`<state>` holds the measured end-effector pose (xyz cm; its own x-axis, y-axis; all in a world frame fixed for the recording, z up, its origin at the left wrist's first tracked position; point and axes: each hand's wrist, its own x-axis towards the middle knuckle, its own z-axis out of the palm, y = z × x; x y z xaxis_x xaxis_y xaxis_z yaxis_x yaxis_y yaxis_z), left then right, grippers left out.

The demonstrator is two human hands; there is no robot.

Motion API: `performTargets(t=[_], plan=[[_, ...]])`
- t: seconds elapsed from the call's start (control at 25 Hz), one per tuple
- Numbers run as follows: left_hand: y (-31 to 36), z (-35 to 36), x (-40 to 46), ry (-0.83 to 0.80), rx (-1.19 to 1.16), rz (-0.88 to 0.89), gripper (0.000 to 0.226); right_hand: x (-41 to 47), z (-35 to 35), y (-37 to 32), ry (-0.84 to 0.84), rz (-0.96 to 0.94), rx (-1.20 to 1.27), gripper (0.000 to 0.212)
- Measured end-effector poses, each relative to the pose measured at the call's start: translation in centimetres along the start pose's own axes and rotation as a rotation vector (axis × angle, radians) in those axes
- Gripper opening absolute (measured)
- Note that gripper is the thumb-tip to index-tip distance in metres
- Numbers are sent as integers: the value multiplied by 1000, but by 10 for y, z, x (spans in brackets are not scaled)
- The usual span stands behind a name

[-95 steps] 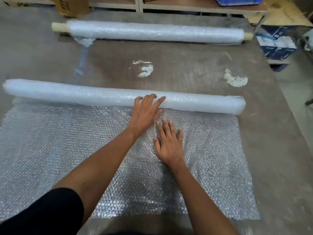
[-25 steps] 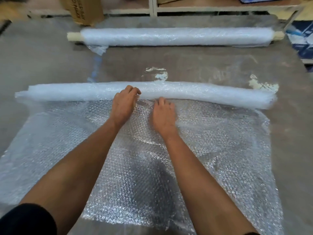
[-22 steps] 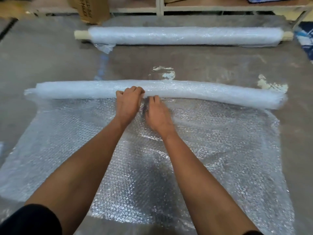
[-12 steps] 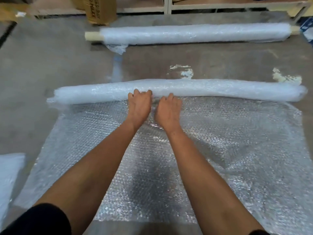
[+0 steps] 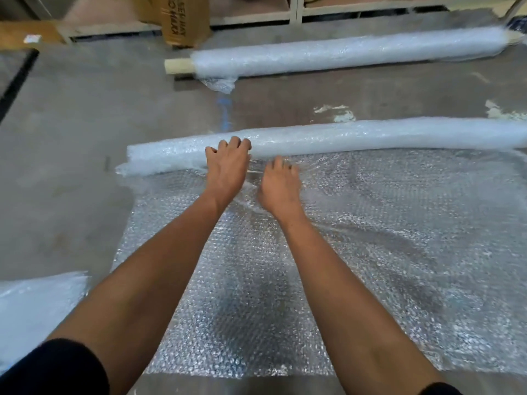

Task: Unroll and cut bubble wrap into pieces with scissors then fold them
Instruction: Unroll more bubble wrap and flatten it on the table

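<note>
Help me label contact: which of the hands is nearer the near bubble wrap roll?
Left. The left hand rests fingers on the roll; the right hand sits just short, on the unrolled sheet.

Bare floor point(image 5: 285, 101) lies open between the near roll point(image 5: 370, 135) and the far roll point(image 5: 342, 52).
</note>
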<state>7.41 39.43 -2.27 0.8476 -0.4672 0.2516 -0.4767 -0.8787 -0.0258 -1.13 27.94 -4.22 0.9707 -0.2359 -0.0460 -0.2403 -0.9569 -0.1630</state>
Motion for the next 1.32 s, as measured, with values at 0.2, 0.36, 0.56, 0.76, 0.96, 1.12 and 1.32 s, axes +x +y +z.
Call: performTargets(t=[0.2,0.36,0.56,0.76,0.96,1.12,1.32], plan=[[-29,9,-21,17,-33,-154,17,8,15,-50,48,-73,106,46],[-57,10,-20,14,-39,-15,49,11,14,-71,-5,19,-126,60],[-86,11,-12,-97,-172,91,56,25,23,-107,-81,-182,173,81],[-114,4,-1,-157,-314,181,52,33,26,-118,-77,-225,10,66],[-127,7,3,-174,-299,267,58,25,30,-119,-114,-261,-73,70],[-117,-5,-6,-128,-397,143,51,5,25,-108,-5,-226,102,72],[-62,-29,-116,85,-563,-184,47,-77,16,-58,119,-68,250,69]])
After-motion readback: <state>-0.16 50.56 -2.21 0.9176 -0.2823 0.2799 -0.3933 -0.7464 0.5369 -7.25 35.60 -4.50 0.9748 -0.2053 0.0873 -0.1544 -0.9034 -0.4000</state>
